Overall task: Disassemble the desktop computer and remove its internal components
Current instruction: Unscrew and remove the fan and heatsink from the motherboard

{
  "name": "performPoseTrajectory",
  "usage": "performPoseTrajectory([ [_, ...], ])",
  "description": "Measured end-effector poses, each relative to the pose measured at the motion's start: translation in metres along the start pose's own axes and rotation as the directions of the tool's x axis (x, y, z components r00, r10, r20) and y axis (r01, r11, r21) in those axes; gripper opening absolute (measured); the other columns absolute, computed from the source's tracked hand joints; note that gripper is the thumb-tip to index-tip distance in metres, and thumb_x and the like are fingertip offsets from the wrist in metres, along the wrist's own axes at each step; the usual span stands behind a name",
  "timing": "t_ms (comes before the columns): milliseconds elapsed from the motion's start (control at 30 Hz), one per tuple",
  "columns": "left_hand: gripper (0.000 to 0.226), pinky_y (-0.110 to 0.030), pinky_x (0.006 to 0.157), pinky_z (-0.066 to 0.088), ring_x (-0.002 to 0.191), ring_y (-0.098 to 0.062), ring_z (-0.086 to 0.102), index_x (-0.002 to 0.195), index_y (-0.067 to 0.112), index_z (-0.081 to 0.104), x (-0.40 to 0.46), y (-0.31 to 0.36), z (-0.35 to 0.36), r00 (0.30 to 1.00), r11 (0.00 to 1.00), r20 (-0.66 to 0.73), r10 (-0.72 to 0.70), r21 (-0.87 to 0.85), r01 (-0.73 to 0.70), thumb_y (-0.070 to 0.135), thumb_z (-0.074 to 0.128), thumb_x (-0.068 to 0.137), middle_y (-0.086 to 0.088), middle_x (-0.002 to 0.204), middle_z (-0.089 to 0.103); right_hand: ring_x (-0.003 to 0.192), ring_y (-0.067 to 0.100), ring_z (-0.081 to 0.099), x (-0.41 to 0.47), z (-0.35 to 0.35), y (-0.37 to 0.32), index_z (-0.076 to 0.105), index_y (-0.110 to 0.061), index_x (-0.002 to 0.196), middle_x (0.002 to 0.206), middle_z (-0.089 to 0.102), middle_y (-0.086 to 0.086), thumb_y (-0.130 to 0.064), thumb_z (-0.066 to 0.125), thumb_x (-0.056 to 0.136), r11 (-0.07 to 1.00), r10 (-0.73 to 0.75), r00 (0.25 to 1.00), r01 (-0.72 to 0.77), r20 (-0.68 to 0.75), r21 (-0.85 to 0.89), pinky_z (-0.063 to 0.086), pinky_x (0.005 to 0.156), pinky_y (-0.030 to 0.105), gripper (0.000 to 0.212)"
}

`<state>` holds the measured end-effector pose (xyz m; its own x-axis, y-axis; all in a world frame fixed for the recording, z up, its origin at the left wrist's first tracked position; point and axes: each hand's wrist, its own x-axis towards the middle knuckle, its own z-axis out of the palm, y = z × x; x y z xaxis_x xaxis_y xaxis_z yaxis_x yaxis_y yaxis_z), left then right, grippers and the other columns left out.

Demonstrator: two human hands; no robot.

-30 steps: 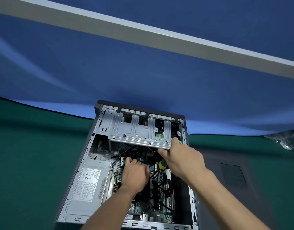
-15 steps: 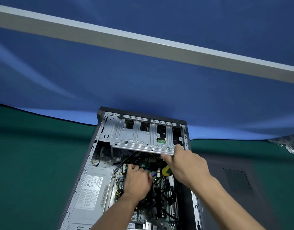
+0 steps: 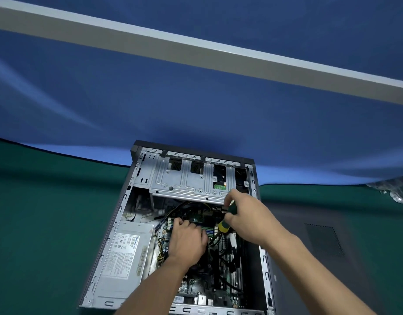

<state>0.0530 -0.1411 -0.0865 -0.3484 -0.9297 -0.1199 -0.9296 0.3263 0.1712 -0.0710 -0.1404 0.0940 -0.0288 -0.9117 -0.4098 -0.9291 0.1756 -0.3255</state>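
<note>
While one screwdriver (image 3: 226, 220) sits gripped, two hands work.

An open computer case (image 3: 136, 178) lies on green cloth (image 3: 48, 212). The left hand (image 3: 186, 242) rests inside on the motherboard (image 3: 218, 280); at its two o'clock, the right hand (image 3: 248, 217) grips a screwdriver (image 3: 225, 223).

Two bare forearms, left hand (image 3: 186, 243), right hand (image 3: 252, 220), no sleeves

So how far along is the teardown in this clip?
Early. Done: the side panel lies off beside the open case. In hand: the right hand grips a screwdriver at the drive cage; the left hand reaches onto the motherboard. Left: power supply, cage and board all remain inside.
</note>
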Motion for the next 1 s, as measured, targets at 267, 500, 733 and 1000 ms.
performPoseTrajectory([
  [267,0.046,-0.038,0.089,0.025,0.084,-0.018,0.054,0.079,0.023,0.062,-0.0001,0.0000,-0.0001,1.000,1.000,-0.004,0.002,0.014,-0.002,0.037,0.021,0.093,0.001,0.087,0.068,0.084,0.021,0.053,-0.0018,0.0011,-0.0017,0.044,-0.025,0.105,0.104,0.050,0.001,-0.019,0.053,0.089,0.998,-0.052,0.997,0.050,0.056,0.037,0.040,0.068,0.030,0.019],
  [500,0.049,-0.038,0.088,0.024,0.082,-0.018,0.054,0.078,0.023,0.063,-0.0007,-0.0001,0.0010,1.000,1.000,-0.016,0.006,0.017,-0.006,0.037,0.018,0.093,0.001,0.085,0.068,0.091,0.026,0.056,0.0024,0.0014,-0.0038,0.043,-0.020,0.106,0.108,0.058,0.006,-0.015,0.050,0.090,1.000,-0.003,0.999,0.002,0.053,0.017,0.043,0.070,0.033,0.018],
  [733,0.049,-0.038,0.087,0.024,0.081,-0.017,0.054,0.079,0.024,0.063,-0.0012,0.0000,0.0015,1.000,1.000,-0.017,0.004,0.004,-0.004,0.036,0.018,0.093,0.003,0.085,0.068,0.089,0.026,0.052,0.0017,0.0032,0.0007,0.045,-0.016,0.104,0.107,0.055,0.005,-0.016,0.047,0.092,0.999,0.006,0.999,-0.007,-0.047,-0.038,0.041,0.070,0.032,0.011],
  [1000,0.049,-0.039,0.087,0.025,0.081,-0.018,0.054,0.081,0.022,0.063,-0.0005,-0.0004,0.0023,1.000,1.000,-0.009,0.008,0.017,-0.007,0.037,0.018,0.094,0.001,0.086,0.068,0.092,0.026,0.053,0.0002,0.0051,0.0020,0.046,-0.017,0.107,0.109,0.052,0.003,-0.018,0.043,0.094,0.995,-0.088,0.992,0.084,-0.090,-0.053,0.045,0.078,0.036,0.013],
])
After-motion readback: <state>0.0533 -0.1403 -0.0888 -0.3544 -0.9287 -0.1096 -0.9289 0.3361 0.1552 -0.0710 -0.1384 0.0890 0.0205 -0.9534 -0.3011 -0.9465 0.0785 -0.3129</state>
